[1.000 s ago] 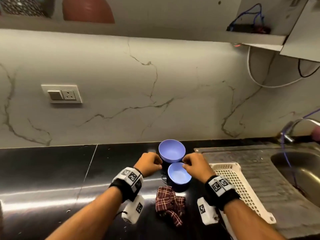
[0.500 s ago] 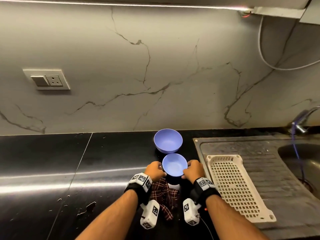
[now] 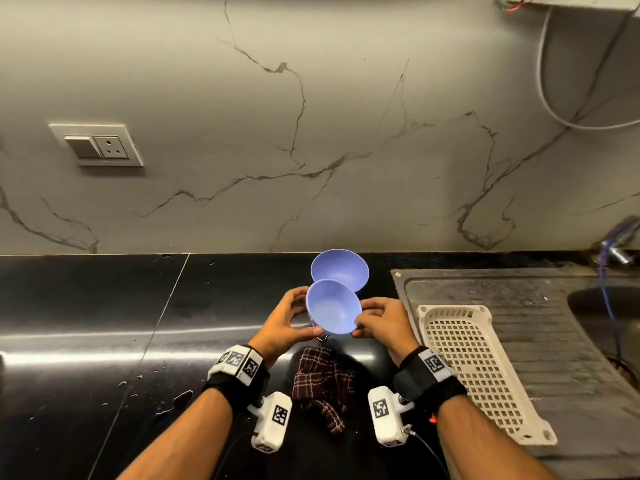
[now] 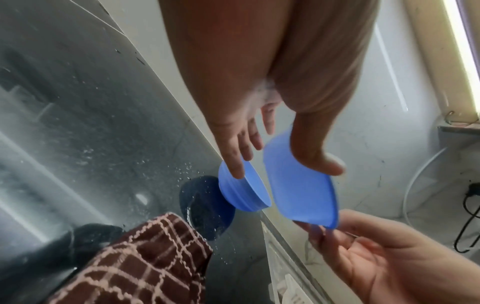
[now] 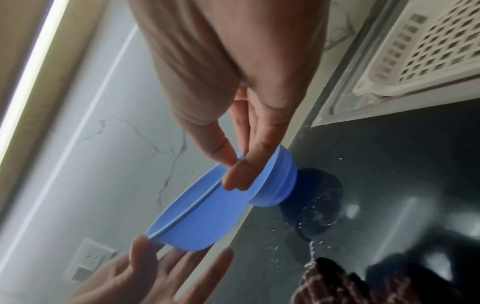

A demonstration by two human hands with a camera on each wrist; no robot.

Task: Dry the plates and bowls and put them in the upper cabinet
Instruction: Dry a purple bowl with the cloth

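A small blue bowl is held above the black counter, between both hands, its mouth tilted toward the person. The right hand is clamped on the bowl's rim: in the right wrist view the rim is pinched between the thumb and the fingertips. The left hand is spread wide; its thumb is laid on the bowl's outer wall, while its fingers are held straight and not wrapped round anything. Whether those fingers touch the bowl cannot be told.

A second blue bowl is seen just behind the held bowl, nearer the marble wall, apparently set on something dark that cannot be identified. A checked cloth is lying on the counter just below the held bowl, nearer the person. A white perforated tray is placed to the right of the held bowl, on the steel drainboard.
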